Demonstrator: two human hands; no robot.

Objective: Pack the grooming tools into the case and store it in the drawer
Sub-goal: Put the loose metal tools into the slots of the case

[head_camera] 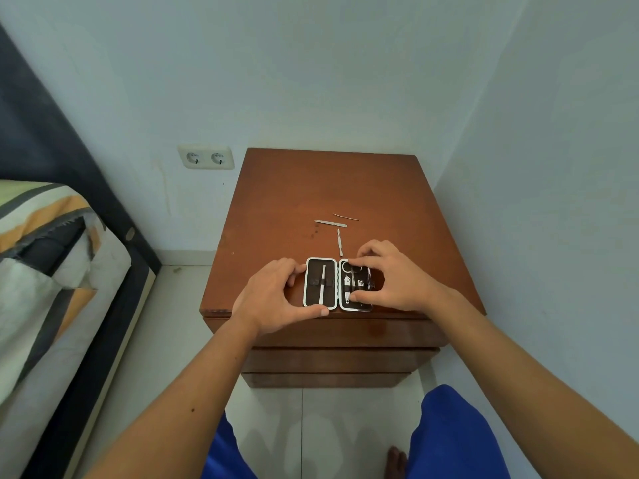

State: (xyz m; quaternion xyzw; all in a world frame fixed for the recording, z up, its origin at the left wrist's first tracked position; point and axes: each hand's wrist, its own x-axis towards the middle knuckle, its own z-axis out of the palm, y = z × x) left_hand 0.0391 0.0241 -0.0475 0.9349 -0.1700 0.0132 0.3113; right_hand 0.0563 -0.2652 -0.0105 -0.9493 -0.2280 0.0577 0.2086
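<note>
Case (338,284) lies open flat at the front edge of the worktop (283,188), 2 halves side by side. Left half holds 1 thin tool (323,283) under a strap; right half has approx 3 tools (352,280), hard to count w/ fingers over them. Left hand (276,299) curls round the case's left edge, thumb along the front. Right hand (390,278) pinches at the right half. 3 loose tools (330,223) lie just behind the case. 3 drawers (339,359), all closed.
</note>
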